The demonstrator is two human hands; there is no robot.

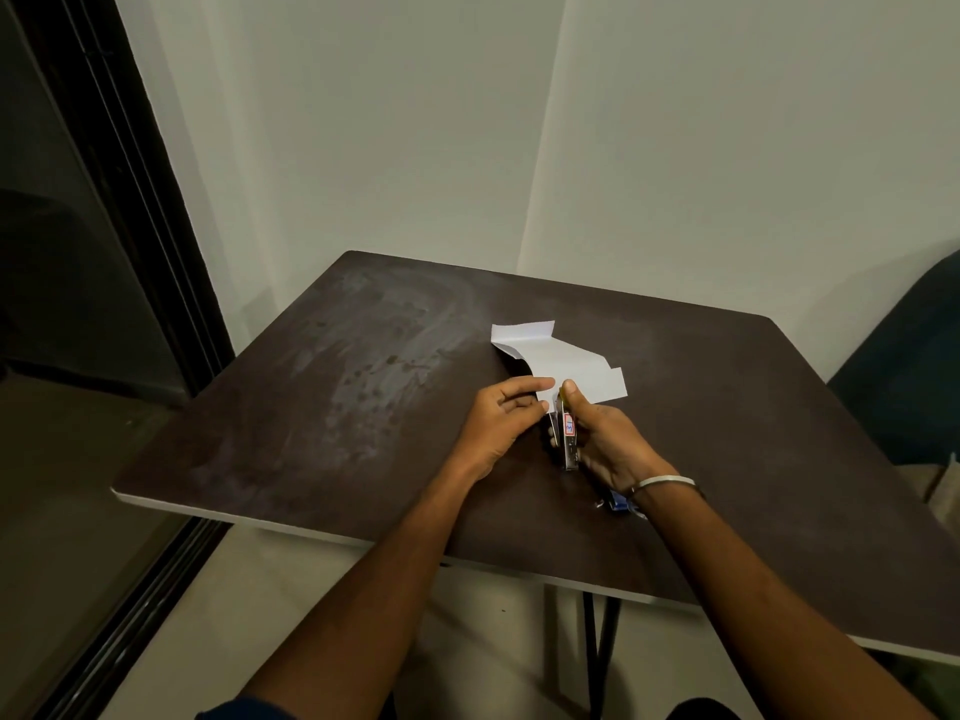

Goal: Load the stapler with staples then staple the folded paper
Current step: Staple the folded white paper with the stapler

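White paper (563,362) is being pinched at its near edge by the left fingers (537,393), thumb and forefinger closing on the sheet's corner, presumably to steady it while the stapler is fed onto it. Just to the right, at about three o'clock from that pinch, the right thumb (570,393) is pressing down along the top of the stapler (567,433), with the remaining fingers wrapping underneath, so the right hand (605,444) is clamping the tool on both sides. The stapler's nose is pointing toward twelve o'clock and is meeting the paper's near edge; whether the sheet is actually sitting between the tool's arms cannot be told, since thumb and paper are covering that spot. A red and white label is showing on the stapler's side.

Moving outward, the left hand (498,423) is lying low over the table (311,407), palm turned inward, apparently bracing the sheet flat. The paper is spreading away toward twelve and one o'clock, with folded flaps sticking up at its far and right corners. At five o'clock from the right hand, tucked partly under the wrist with its bangle (665,482), a small blue box (619,504) is resting on the table, probably the staple pack, kept close within reach. Judging by the shut stapler aimed at the paper, loading is likely finished and stapling is the step underway.
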